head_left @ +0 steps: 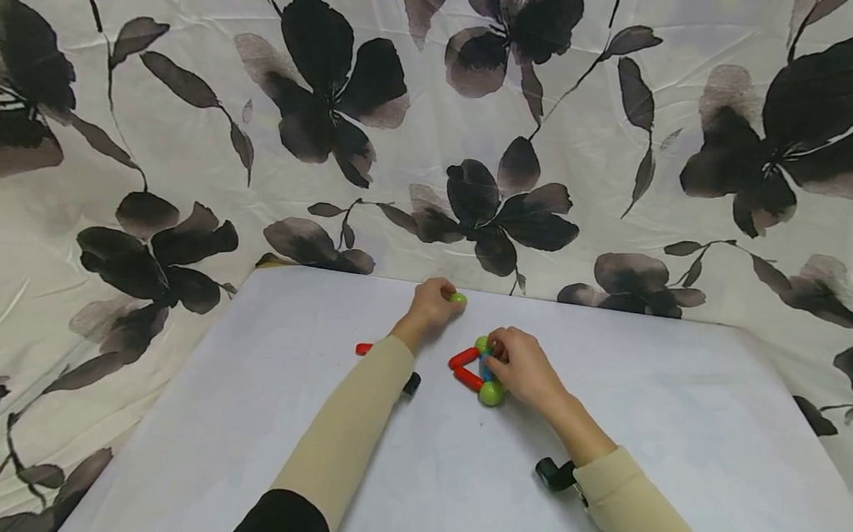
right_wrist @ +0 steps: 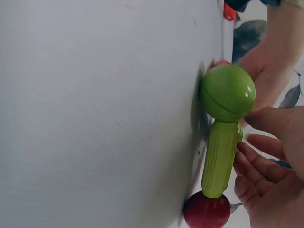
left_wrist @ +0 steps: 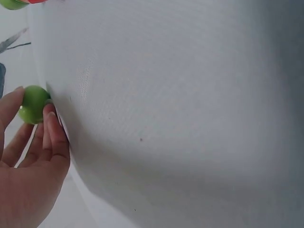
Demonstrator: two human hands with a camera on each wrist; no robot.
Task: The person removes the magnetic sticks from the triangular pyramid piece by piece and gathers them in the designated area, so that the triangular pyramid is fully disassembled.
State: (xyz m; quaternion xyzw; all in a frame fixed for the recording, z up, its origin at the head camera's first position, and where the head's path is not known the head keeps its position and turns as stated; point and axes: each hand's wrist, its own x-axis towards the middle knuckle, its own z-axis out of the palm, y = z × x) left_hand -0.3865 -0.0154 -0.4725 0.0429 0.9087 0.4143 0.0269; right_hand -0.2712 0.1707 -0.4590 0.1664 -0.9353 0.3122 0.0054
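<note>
My left hand pinches a green ball at the table's far edge; in the left wrist view, thumb and fingers lie around the ball. My right hand holds a blue piece between thumb and fingers. This piece lies between a green ball and another green ball, with two red sticks forming a point on the left. In the right wrist view, my right hand is beside a green ball, a green stick and a red ball.
A red stick pokes out left of my left forearm, which partly covers it. The white table meets a floral cloth at its far edge. Dark wrist devices sit on both arms.
</note>
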